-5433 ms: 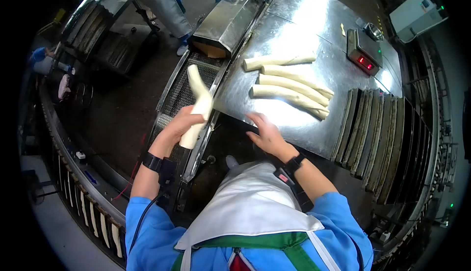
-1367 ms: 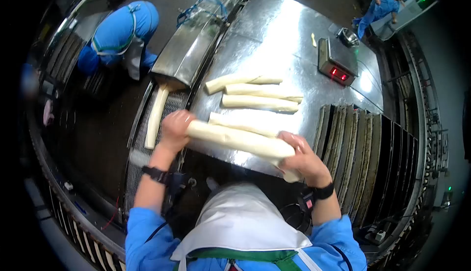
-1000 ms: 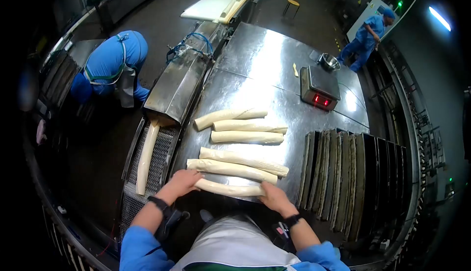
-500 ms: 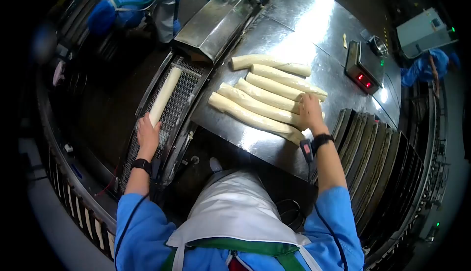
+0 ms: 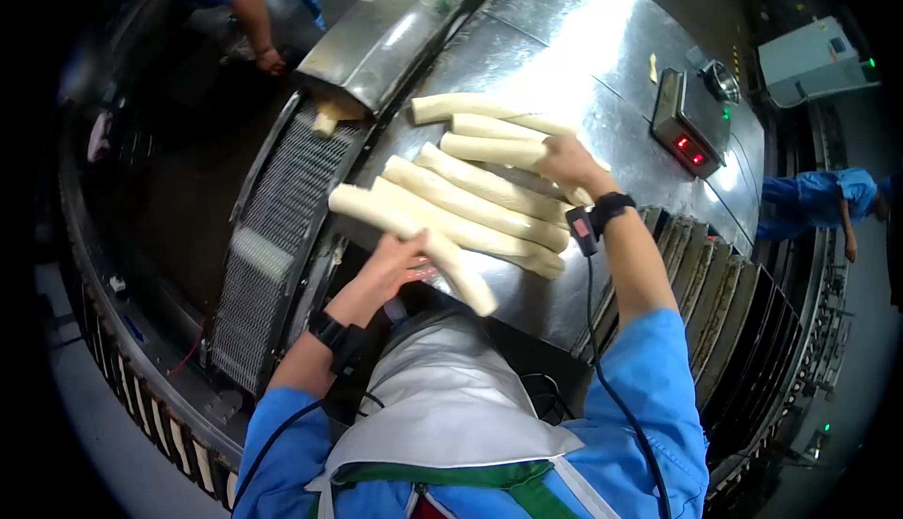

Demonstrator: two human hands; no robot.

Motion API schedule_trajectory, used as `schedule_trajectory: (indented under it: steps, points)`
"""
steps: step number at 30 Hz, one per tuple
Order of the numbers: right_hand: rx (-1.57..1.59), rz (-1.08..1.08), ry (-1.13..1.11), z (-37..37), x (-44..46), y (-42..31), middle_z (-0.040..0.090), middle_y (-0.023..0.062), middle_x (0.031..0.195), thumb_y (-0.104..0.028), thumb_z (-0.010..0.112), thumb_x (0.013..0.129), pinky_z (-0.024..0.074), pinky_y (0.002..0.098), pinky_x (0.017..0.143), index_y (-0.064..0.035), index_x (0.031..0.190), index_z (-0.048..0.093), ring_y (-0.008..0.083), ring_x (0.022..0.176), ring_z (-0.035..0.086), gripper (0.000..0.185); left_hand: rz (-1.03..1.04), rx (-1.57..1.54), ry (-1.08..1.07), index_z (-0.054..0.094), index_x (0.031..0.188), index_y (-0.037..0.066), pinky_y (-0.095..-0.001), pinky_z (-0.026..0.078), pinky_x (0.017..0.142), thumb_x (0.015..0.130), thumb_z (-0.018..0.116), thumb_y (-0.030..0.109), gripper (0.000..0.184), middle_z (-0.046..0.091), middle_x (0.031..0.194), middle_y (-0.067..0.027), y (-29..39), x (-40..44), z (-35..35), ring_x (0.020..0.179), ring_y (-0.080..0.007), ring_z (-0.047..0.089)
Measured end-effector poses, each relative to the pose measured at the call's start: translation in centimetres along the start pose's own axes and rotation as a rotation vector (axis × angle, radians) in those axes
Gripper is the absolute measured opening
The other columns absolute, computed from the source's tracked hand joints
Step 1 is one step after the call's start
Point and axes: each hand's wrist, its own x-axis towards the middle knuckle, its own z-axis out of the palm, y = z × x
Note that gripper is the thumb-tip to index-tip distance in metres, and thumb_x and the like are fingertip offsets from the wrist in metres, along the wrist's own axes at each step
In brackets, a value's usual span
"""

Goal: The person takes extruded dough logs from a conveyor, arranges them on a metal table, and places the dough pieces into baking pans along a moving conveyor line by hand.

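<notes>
My left hand [image 5: 403, 263] grips a pale dough roll [image 5: 442, 256] near its middle, held at the near edge of the metal table [image 5: 508, 307]. Several similar rolls lie side by side behind it. My right hand [image 5: 568, 164] is closed on the right part of another roll [image 5: 489, 149] among them; its fingertips are partly hidden. At the left, the end of one more dough roll [image 5: 324, 126] sticks out of the metal housing [image 5: 386, 44] onto the mesh conveyor [image 5: 282, 180].
A scale [image 5: 689, 124] with red digits and a metal bowl [image 5: 720, 81] stand at the back right. Stacked trays [image 5: 724, 322] line the table's right side. One co-worker [image 5: 254, 2] is at the upper left, another [image 5: 828, 197] at the far right.
My left hand has lifted the roll from the conveyor and carried it right to the table. A new dough end has emerged from the housing. My right hand has shifted slightly left and up.
</notes>
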Motion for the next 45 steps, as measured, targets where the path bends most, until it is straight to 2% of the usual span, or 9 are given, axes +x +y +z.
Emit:
schedule_trajectory:
  steps: [4, 8, 10, 16, 21, 25, 31, 39, 45]
  points:
    - [0.712, 0.107, 0.139, -9.7, -0.8, 4.4, 0.062, 0.007, 0.082, -0.011, 0.057, 0.067, 0.0455, 0.0309, 0.062, 0.0019, 0.103, 0.062, 0.0151, 0.076, 0.057, 0.039, 0.058, -0.145, 0.063, 0.038, 0.127, -0.002, -0.0333, 0.051, 0.082, 0.098, 0.042, 0.026, 0.041, 0.054, 0.113, -0.0171, -1.9, 1.2, -0.8, 0.097, -0.025, 0.059]
    - [0.784, 0.057, 0.381, -22.2, -1.9, 9.7, 0.058, 0.0038, 0.078, -0.004, 0.053, 0.063, 0.0422, 0.031, 0.057, -0.0017, 0.09, 0.061, 0.0161, 0.072, 0.053, 0.028, -0.044, -0.138, 0.121, 0.039, 0.12, -0.001, -0.0331, 0.051, 0.081, 0.097, 0.043, 0.025, 0.035, 0.054, 0.109, -0.0166, -3.9, 1.3, 2.7, 0.099, -0.0239, 0.058]
    - [0.83, 0.262, 0.579, -25.6, -3.1, 8.8, 0.059, 0.0043, 0.079, -0.004, 0.054, 0.063, 0.0423, 0.0319, 0.061, -0.0035, 0.088, 0.06, 0.0172, 0.072, 0.053, 0.026, -0.043, -0.096, 0.135, 0.038, 0.118, -0.001, -0.0328, 0.051, 0.08, 0.097, 0.044, 0.024, 0.033, 0.054, 0.108, -0.0164, -3.9, 2.2, 3.3, 0.097, -0.0241, 0.059]
    - [0.011, 0.364, 1.141, -22.4, 3.6, 25.0, 0.063, 0.0138, 0.083, -0.018, 0.061, 0.068, 0.0468, 0.0397, 0.08, -0.0052, 0.097, 0.061, 0.0313, 0.083, 0.06, 0.031, -0.093, 0.019, 0.199, 0.042, 0.11, 0.003, -0.0334, 0.053, 0.077, 0.097, 0.045, 0.023, 0.024, 0.058, 0.1, -0.0153, -1.9, 2.8, 1.6, 0.089, -0.0244, 0.063]
    - [0.121, 0.531, 0.984, -17.9, 4.4, 27.7, 0.048, 0.0267, 0.115, -0.017, 0.059, 0.068, 0.0378, 0.0403, 0.097, -0.0056, 0.114, 0.054, 0.0401, 0.109, 0.048, 0.048, -0.082, 0.055, 0.266, 0.046, 0.108, 0.006, -0.0305, 0.054, 0.069, 0.095, 0.049, 0.026, 0.024, 0.061, 0.09, -0.0114, 0.1, 1.6, 0.7, 0.079, -0.0204, 0.065]
    - [0.019, 0.583, 1.022, -19.1, 3.4, 22.0, 0.048, 0.0261, 0.115, -0.016, 0.057, 0.068, 0.0372, 0.0432, 0.096, -0.0038, 0.113, 0.053, 0.0418, 0.106, 0.048, 0.047, -0.049, 0.259, 0.421, 0.049, 0.105, 0.007, -0.0267, 0.054, 0.057, 0.092, 0.055, 0.021, 0.02, 0.061, 0.08, -0.0089, 1.7, 1.0, -3.4, 0.069, -0.0177, 0.064]
    - [0.046, 0.4, 1.219, -22.9, 4.0, 21.5, 0.052, 0.025, 0.113, -0.016, 0.055, 0.069, 0.0349, 0.0415, 0.098, 0.0026, 0.11, 0.054, 0.0406, 0.108, 0.048, 0.046, 0.346, 0.258, 0.657, 0.048, 0.113, 0.008, -0.0198, 0.049, 0.055, 0.088, 0.056, 0.007, 0.027, 0.061, 0.081, -0.0057, 9.1, -1.2, -10.7, 0.068, -0.0115, 0.061]
    - [0.154, 0.524, 1.456, -26.7, 1.8, 25.0, 0.059, 0.0262, 0.106, -0.02, 0.051, 0.073, 0.0413, 0.0405, 0.093, 0.0039, 0.102, 0.059, 0.039, 0.103, 0.056, 0.038, 0.57, 0.387, 0.835, 0.043, 0.123, 0.005, -0.0209, 0.048, 0.065, 0.089, 0.059, 0.011, 0.039, 0.062, 0.086, -0.0037, 12.4, -2.4, -17.7, 0.075, -0.0097, 0.059]
    - [0.357, 0.537, 1.32, -27.7, 0.9, 28.3, 0.059, 0.024, 0.109, -0.031, 0.042, 0.083, 0.0414, 0.0392, 0.09, 0.0019, 0.103, 0.059, 0.0392, 0.104, 0.055, 0.042, 0.568, 0.719, 0.84, 0.04, 0.13, 0.003, -0.0285, 0.039, 0.094, 0.091, 0.056, 0.014, 0.044, 0.052, 0.12, -0.0111, 10.8, -0.9, -26.9, 0.109, -0.0183, 0.051]
